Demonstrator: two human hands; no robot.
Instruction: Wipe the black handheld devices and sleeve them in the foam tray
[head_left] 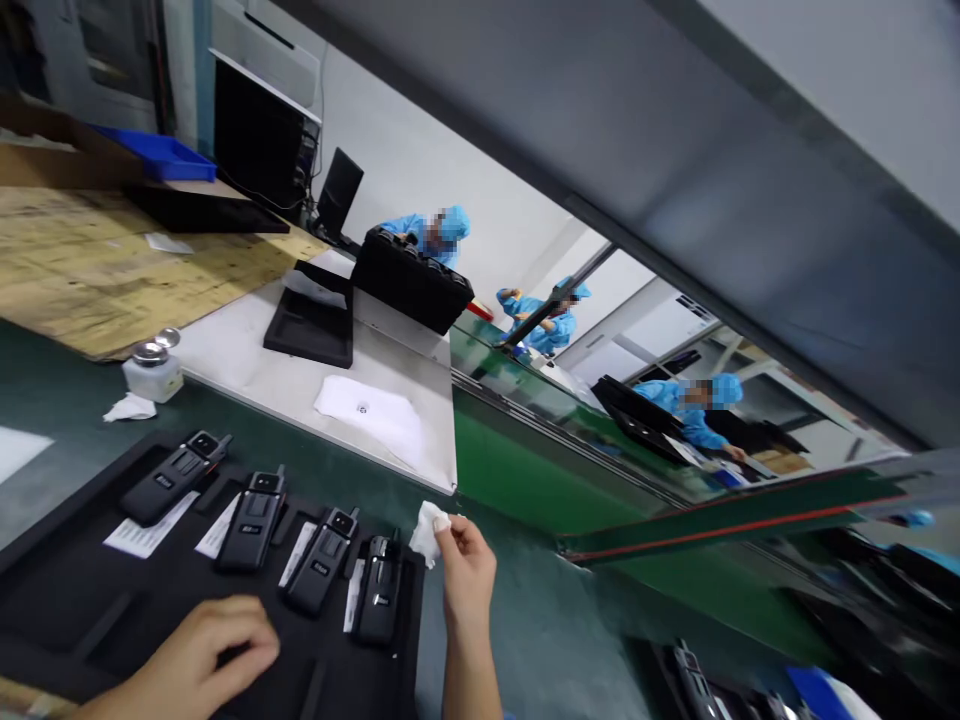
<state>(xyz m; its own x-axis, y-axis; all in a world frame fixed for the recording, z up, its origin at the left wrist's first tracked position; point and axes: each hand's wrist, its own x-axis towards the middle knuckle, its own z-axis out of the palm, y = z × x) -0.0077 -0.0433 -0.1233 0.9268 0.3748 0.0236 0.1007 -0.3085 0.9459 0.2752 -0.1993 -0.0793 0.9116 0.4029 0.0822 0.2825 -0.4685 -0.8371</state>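
Note:
My right hand (466, 565) pinches a crumpled white wipe (429, 532) between thumb and fingers, just beyond the right edge of a black foam tray (409, 690). Four black two-way radios lie in a row in the tray: one at the far left (169, 485), two in the middle (253, 525) and one nearest my right hand (379, 590). Beside each radio sits a white printed label strip (154, 530). My left hand (206, 650) is over the tray's near part, its fingers loosely curled with the thumb close to them; nothing shows in it.
A white pump bottle (152, 375) and a crumpled tissue (130, 408) stand behind the tray. Farther back are a white board (225, 345) with a white cloth (371, 415) and a black foam tray (311, 330). Several people in blue work beyond. More radios (694, 680) lie at lower right.

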